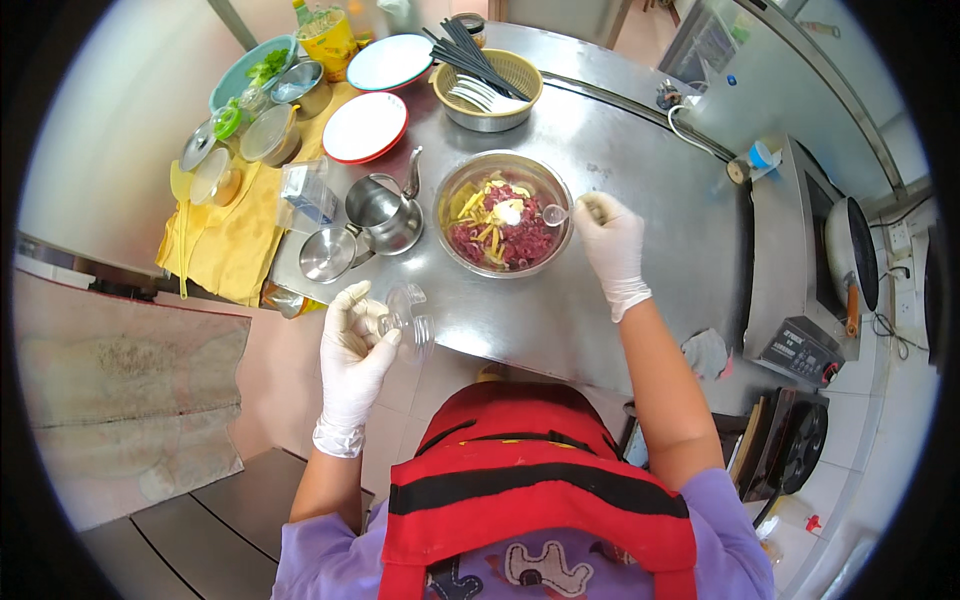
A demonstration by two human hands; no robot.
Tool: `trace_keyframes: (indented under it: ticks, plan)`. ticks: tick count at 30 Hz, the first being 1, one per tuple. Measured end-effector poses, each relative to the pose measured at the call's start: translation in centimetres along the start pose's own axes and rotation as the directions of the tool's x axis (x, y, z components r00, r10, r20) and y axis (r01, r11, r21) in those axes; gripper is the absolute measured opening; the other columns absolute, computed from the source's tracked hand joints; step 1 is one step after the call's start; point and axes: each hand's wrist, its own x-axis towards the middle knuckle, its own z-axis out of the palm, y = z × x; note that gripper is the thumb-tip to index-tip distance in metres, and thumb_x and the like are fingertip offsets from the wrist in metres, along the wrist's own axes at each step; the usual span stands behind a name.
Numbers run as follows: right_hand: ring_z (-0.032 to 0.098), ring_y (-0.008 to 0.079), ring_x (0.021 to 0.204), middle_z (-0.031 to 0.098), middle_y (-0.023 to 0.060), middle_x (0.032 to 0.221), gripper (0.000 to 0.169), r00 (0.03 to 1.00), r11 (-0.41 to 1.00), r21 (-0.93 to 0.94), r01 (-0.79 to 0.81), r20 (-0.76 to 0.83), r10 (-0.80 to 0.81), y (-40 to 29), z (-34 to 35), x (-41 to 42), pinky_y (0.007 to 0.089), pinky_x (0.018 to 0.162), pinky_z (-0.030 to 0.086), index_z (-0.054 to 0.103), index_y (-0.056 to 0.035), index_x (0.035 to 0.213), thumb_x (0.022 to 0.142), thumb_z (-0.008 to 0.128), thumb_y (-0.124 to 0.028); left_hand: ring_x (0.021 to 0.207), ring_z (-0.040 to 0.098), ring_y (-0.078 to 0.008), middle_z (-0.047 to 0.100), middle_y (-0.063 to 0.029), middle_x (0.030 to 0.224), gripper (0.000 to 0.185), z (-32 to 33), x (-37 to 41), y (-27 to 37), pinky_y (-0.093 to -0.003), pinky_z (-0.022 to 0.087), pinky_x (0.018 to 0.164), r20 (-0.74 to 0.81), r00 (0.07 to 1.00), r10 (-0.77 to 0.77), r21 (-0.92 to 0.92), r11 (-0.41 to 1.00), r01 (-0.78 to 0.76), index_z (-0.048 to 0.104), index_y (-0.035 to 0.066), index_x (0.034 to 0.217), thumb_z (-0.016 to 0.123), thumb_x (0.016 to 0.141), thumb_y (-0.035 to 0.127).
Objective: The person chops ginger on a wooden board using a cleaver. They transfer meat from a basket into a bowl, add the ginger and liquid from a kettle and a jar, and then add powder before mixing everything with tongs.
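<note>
A stainless steel bowl (448, 255) stands on the metal worktop, holding dark red raw meat pieces (529, 240), pale yellow strips (471, 204) and a small heap of white powder (510, 213). At its right rim my gloved right hand (611, 232) pinches a small clear plastic spoon (555, 215), its round end over the meat. My gloved left hand (352, 330) grips a clear, round plastic container (421, 337) in front of the table edge. Its see-through walls make its exact shape and contents hard to tell. Both hands wear white gloves.
Left of the bowl stand a steel long-spouted pot (386, 217) with its lid (328, 253) open, and a clear box (307, 195). Farther back are white plates (365, 126) and a basket (525, 71) with chopsticks and spoons. At right sits an appliance (780, 247) carrying a frying pan (851, 251).
</note>
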Motion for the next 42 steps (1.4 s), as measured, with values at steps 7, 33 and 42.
trace_keyframes:
  ticks: [7, 33, 42]
  plan:
    - [0.053, 0.0086, 0.053, 0.061, 0.0026, 0.069, 0.01, 0.903, 0.754, 0.565, -0.335, -0.034, 0.427, -2.6, -6.4, -1.4, 0.0222, 0.049, 0.041, 0.066, -0.0004, 0.092, 0.087, 0.066, -0.01, 0.082, 0.052, -0.0057, 0.053, -0.0016, 0.1, 0.058, 3.6, 3.2, -0.5, -0.0194, 0.049, 0.069, 0.16, 0.985, 0.065, 0.093, 0.992, -0.081, 0.041, 0.002, 0.134, 0.059, 0.081, -0.012]
    - [0.051, 0.0082, 0.049, 0.06, 0.0018, 0.067, 0.014, -0.225, 0.897, 0.357, -0.259, -0.926, 0.304, 12.2, -64.8, -60.1, 0.0215, 0.047, 0.039, 0.066, -0.0002, 0.09, 0.088, 0.063, -0.014, 0.095, 0.061, -0.0213, 0.061, -0.0116, 0.101, 0.052, 61.8, -32.1, -3.0, -0.0307, 0.048, 0.087, 0.948, -0.309, 0.071, -0.205, 0.881, -0.427, 0.051, 0.001, 0.127, 0.066, 0.077, 0.0]
    - [0.057, 0.0089, 0.063, 0.062, 0.0043, 0.081, 0.055, -0.147, 0.848, 0.504, -0.164, -0.863, 0.484, 12.4, -63.4, -65.0, 0.0221, 0.057, 0.045, 0.042, 0.0041, 0.138, 0.091, 0.063, -0.015, 0.095, 0.06, -0.0315, 0.06, -0.0176, 0.104, 0.047, 73.1, -48.6, -10.0, -0.0356, 0.049, 0.083, 0.811, -0.568, 0.142, -0.459, 0.756, -0.467, 0.051, -0.001, 0.123, 0.062, 0.078, 0.007]
